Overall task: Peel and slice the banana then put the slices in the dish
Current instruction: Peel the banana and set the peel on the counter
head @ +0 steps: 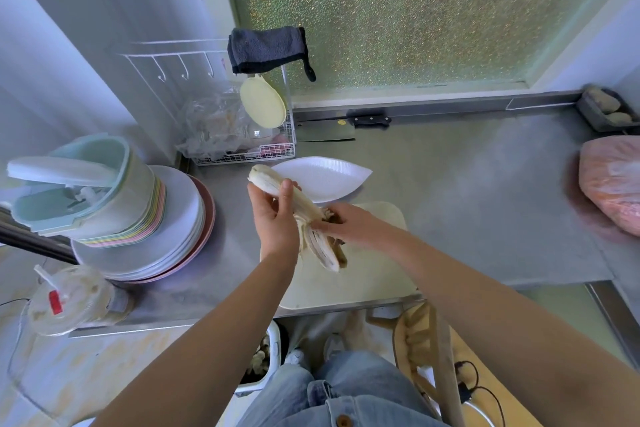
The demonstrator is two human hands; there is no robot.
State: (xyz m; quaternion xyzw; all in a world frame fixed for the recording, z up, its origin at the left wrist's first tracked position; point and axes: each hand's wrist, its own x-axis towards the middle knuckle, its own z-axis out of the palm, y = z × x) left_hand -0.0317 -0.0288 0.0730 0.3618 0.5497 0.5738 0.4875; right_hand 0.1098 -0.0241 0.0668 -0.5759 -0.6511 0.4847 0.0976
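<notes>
From my remote station I note the banana [268, 180] held in the air above the cutting board [367, 277], tip pointing up and away toward the dish [329, 180].

The left hand [273, 215] has its grip closed round the bared middle of the fruit, thumb laid up along the flesh. The right hand [349, 225] has its grip pinched on the peel [325, 250], whose strips hang down in pale, limp ribbons with brown-spotted backs.

Handling, in my judgement:
- The flesh is soft, light and easily bruised or snapped, so hold it low and loosely rather than squeezing.
- The surface looks matt and slightly tacky, not slippery.
- The peel is flexible and fibrous, best taken at a strip's free end and drawn toward the stalk.

Materials:
- The dish is white, leaf-shaped and shallow with a ribbed inside. It sits on the steel worktop [467, 201], just beyond the board.
- The board is pale, smooth and round-cornered.
- A cleaver [325, 135] with a black handle lies flat against the back edge, well apart from both hands.
- A stack of plates [173, 218] stands to the left.

Peeling looks partly done; no slices are cut.
</notes>
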